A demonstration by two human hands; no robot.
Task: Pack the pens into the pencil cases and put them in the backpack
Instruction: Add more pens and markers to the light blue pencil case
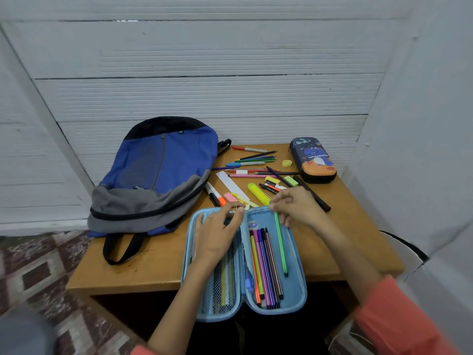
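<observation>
The backpack lies at the table's left rear. My left hand rests with bent fingers on the mesh half of the open blue pencil case, whether gripping I cannot tell; my right hand pinches the thin green pen at its top end. The case hangs over the front edge, so pressing may tip it.

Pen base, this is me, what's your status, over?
Right hand pinches green pen in blue pencil case. Left hand holds case. Loose pens on table.
</observation>
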